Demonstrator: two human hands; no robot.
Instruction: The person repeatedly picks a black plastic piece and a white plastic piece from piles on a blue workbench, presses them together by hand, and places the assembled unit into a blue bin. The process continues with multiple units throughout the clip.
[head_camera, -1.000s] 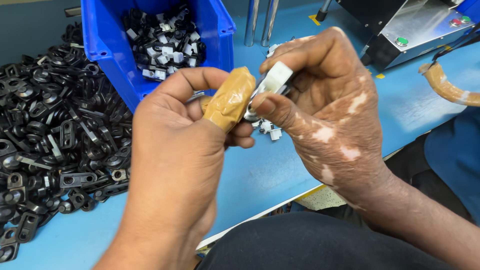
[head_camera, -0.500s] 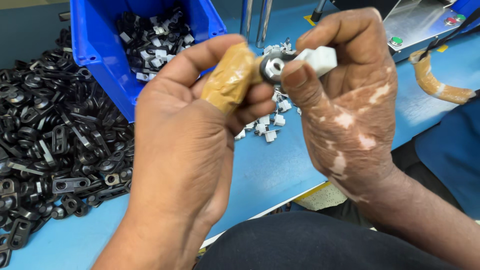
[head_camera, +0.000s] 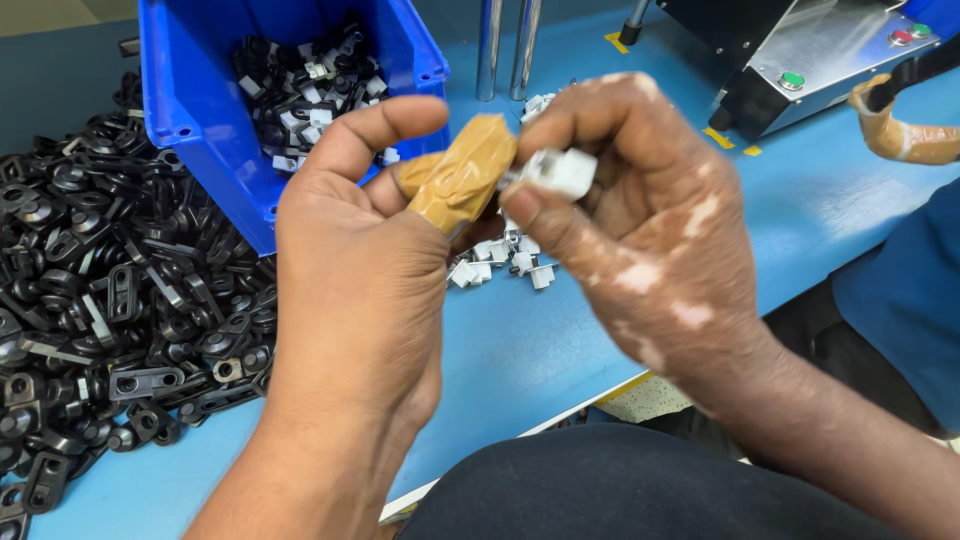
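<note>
The left hand (head_camera: 350, 290) and the right hand (head_camera: 640, 240) meet above the near edge of the blue table (head_camera: 540, 350), in front of the blue bin (head_camera: 200, 110). The right hand has thumb and fingers pinched tight on a small white plastic piece (head_camera: 562, 170), which is in the air just to the right of the bin. The left thumb wears a wrap of tan tape (head_camera: 462, 178), and this thumb presses against the white piece from the left; the other left fingers curl behind it, so I cannot tell if they close on a second part.

To do this joining well, I think the two hands should stay close and steady, and the push should go straight along the piece, not at an angle.

The white piece is blocky, with flat faces and a rounded corner; its far end is hidden by the fingers.

Under the hands, right of the bin, lie a few loose white pieces (head_camera: 500, 262). Left of the bin is a large heap of black metal brackets (head_camera: 90, 300). Inside the bin are mixed black and white parts (head_camera: 300, 80). Behind and to the right of the bin stand two metal rods (head_camera: 505, 45) and a grey machine (head_camera: 810, 60).
</note>
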